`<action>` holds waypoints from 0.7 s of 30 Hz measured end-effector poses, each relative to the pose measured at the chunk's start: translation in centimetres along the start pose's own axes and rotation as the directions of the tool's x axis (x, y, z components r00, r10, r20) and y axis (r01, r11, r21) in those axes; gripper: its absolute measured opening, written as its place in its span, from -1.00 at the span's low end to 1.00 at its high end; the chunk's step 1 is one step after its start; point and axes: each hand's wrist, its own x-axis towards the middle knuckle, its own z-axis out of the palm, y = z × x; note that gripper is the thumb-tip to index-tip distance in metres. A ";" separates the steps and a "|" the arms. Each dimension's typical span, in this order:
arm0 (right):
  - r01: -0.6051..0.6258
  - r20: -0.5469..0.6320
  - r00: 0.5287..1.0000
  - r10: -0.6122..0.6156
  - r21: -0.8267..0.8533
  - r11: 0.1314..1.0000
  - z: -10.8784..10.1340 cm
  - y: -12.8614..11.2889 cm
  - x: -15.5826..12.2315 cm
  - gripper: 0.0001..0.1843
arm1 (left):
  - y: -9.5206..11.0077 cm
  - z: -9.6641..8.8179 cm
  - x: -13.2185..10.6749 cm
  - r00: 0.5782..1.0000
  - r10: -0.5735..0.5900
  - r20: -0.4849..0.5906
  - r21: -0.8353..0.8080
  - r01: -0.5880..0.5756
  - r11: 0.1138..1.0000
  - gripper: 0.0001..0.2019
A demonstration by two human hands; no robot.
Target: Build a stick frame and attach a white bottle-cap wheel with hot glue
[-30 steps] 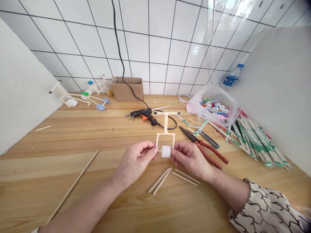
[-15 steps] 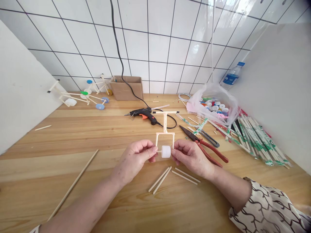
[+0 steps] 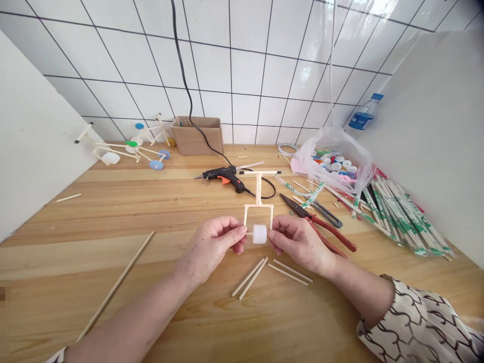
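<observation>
Pinching a white plastic roller (image 3: 259, 234) against the foot of a wooden stick frame (image 3: 258, 199) above the bench (image 3: 113, 297)
The left hand (image 3: 209, 247) is gripping a short axle stick (image 3: 248, 233) with its fingers (image 3: 242, 231) closed just left of the roller, while the right hand (image 3: 300, 245) is pinching near the roller's right end, though its fingers (image 3: 273, 237) hide exactly what they are holding. Any twisting could crack the frame's thin joints, a looser pinch could let the roller slide off, and red-handled pliers (image 3: 333, 237) are lying close enough right of the roller to snag a swinging wrist.
</observation>
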 end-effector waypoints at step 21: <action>-0.013 -0.007 1.000 0.014 0.037 0.999 0.1 0.2 0.2 -0.75 | -0.5 -0.1 0.2 1.000 0.025 0.012 -0.066 -0.024 0.998 -0.82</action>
